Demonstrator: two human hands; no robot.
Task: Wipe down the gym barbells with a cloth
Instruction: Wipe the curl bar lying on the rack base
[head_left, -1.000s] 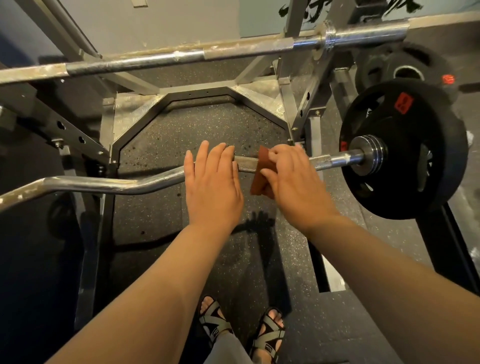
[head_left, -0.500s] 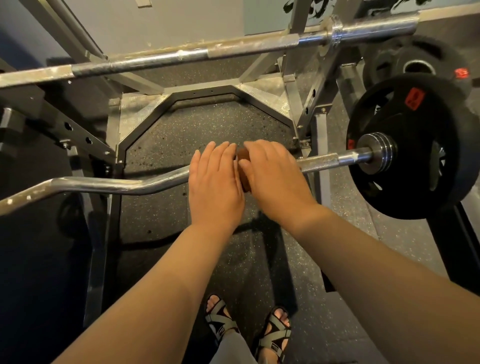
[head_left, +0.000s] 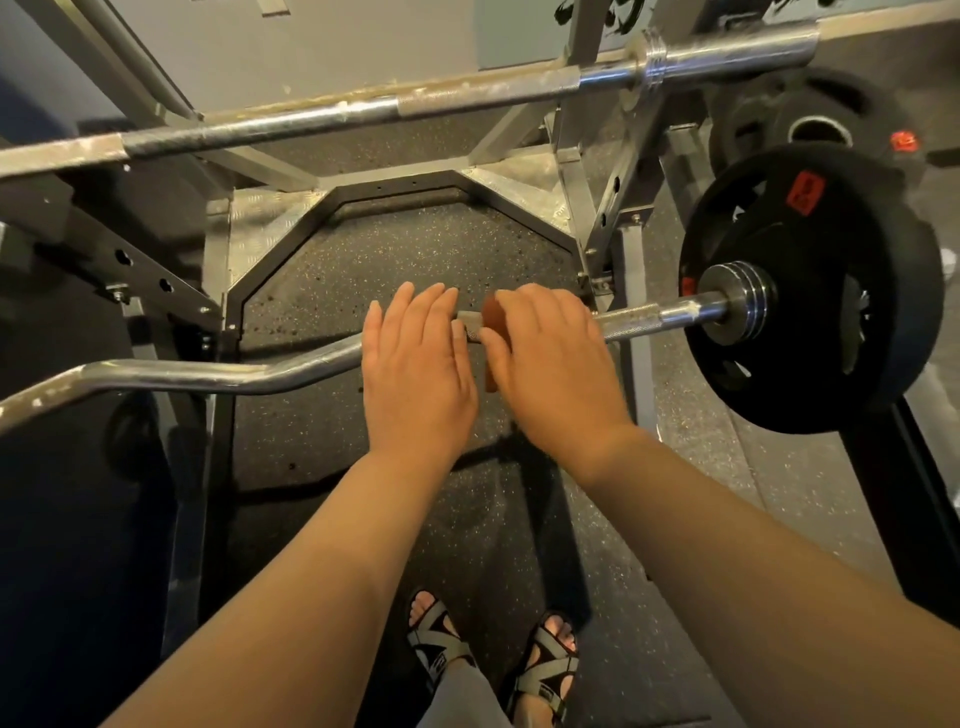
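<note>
Our left hand (head_left: 415, 366) lies flat on the EZ curl bar (head_left: 208, 373), fingers straight, holding nothing. Just beside it, our right hand (head_left: 550, 358) grips the brown cloth (head_left: 493, 318), fingers curled over it on the bar's knurled middle.

I see speckled black rubber floor (head_left: 395, 260) bearing the steel rack frame (head_left: 260, 228) and my sandalled feet (head_left: 436, 636).

One cam, head-worn, wide-angle (frame edges bow a bit). Looks fwd and steeply down from above the hands. Near centre and close in: left hand (head_left: 415, 374) and right hand (head_left: 550, 364), w/ the brown cloth (head_left: 492, 318) under it, on the curl bar (head_left: 208, 376). Bottom edge: sandalled feet (head_left: 553, 660); across top: straight barbell (head_left: 363, 111); at right: weight plate (head_left: 810, 364).
</note>
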